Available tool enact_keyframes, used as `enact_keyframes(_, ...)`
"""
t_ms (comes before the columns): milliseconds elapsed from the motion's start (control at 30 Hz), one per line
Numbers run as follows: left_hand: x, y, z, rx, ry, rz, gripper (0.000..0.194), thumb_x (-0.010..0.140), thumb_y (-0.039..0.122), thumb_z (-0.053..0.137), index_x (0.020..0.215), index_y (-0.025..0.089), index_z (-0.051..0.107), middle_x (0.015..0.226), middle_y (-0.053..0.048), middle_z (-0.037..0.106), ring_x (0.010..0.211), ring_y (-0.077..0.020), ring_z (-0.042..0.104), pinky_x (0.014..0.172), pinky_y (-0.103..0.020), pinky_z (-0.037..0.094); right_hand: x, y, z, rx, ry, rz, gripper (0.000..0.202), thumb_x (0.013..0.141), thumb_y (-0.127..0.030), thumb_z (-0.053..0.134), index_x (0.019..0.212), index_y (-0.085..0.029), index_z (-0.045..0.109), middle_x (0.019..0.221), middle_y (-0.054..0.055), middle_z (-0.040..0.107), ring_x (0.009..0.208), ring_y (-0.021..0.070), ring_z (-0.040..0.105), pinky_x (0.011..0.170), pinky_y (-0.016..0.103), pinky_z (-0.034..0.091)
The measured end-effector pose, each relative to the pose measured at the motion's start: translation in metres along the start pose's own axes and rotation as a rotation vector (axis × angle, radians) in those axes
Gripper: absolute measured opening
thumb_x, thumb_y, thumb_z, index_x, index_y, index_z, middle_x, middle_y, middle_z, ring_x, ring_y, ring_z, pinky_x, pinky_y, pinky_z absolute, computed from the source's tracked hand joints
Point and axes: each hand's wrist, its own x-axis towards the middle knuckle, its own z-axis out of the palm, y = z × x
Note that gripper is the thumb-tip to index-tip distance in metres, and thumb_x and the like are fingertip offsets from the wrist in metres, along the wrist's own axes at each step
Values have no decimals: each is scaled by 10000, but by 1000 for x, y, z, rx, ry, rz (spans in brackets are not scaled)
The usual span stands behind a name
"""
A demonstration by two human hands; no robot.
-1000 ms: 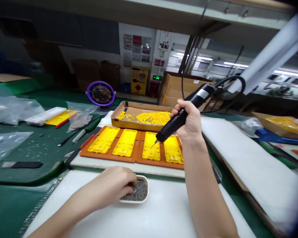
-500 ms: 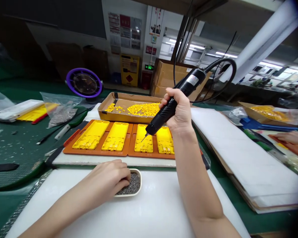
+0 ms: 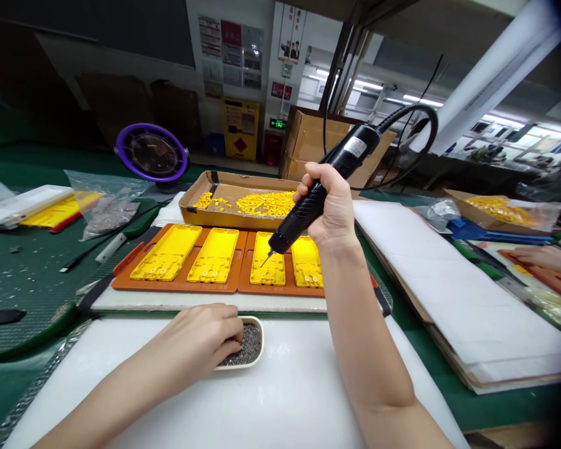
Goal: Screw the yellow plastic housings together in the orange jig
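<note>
My right hand is wrapped round a black electric screwdriver, tilted with its thin bit down to the left, over the third yellow plastic shell. Several such shells lie in orange-brown trays on a white pad. Below them, my left hand has its fingers bent into a small cream dish of tiny dark metal pieces, probably screws. Its fingertips are hidden among the pieces, so what they hold, if anything, does not show.
Behind the trays is a cardboard box of small yellow parts. A purple fan stands at the back left, near plastic bags. White sheets lie stacked on the right; another person's hand is at the far right.
The whole view has shifted slightly, moving the scene a little left in the picture. Both hands keep nearly the same pose; my left fingers are still in the dish.
</note>
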Motion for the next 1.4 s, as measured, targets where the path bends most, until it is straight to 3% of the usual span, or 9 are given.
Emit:
enact_keyframes(200, -7, -10, -2, -142, 24, 49, 268, 905, 224, 424, 827, 258, 678, 790, -7, 555, 741, -125, 526, 629, -220, 343, 0, 1, -1, 22, -18, 11, 216, 646, -270, 675, 622, -179, 480, 523, -69, 461, 457, 51, 440, 462, 189, 410)
enact_keyframes(333, -5, -12, -8, -294, 89, 38, 252, 896, 235, 439, 840, 239, 684, 813, -12, 592, 763, -129, 542, 670, -217, 378, -2, 0, 3, 39, -15, 45, 232, 641, -275, 694, 624, -181, 482, 530, -72, 457, 449, 49, 438, 470, 195, 410)
enact_keyframes(533, 1, -15, -12, -528, 495, -168, 189, 835, 369, 561, 769, 210, 639, 822, -3, 635, 804, -154, 563, 727, -247, 416, -19, 2, 18, 80, -99, 102, 231, 652, -291, 691, 631, -179, 490, 555, -62, 480, 476, 48, 451, 479, 184, 418)
enact_keyframes(667, 1, -17, -11, -570, 579, -200, 194, 814, 390, 588, 763, 212, 644, 824, -5, 641, 812, -162, 570, 739, -254, 428, -26, 3, 25, 88, -120, 101, 224, 656, -297, 701, 650, -181, 509, 561, -61, 484, 479, 50, 457, 479, 185, 421)
enact_keyframes(767, 1, -17, -11, -568, 603, -221, 194, 805, 392, 598, 752, 213, 648, 817, 0, 638, 804, -160, 573, 752, -255, 437, -26, 1, 25, 90, -98, 88, 231, 656, -307, 706, 651, -184, 510, 556, -67, 477, 473, 48, 458, 473, 183, 422)
enact_keyframes(1033, 3, -20, -11, -773, 505, -250, 214, 797, 426, 612, 758, 221, 660, 823, 18, 642, 812, -142, 583, 759, -229, 444, -26, 2, 25, 126, -96, 88, 216, 673, -292, 689, 662, -184, 504, 564, -69, 472, 473, 43, 457, 475, 177, 420)
enact_keyframes(1400, 1, -14, -12, -782, 499, -197, 234, 839, 407, 554, 742, 208, 630, 792, 20, 623, 781, -134, 570, 735, -230, 424, -28, -4, 26, 151, -118, 97, 212, 668, -288, 703, 668, -183, 518, 550, -75, 447, 460, 45, 451, 477, 188, 421)
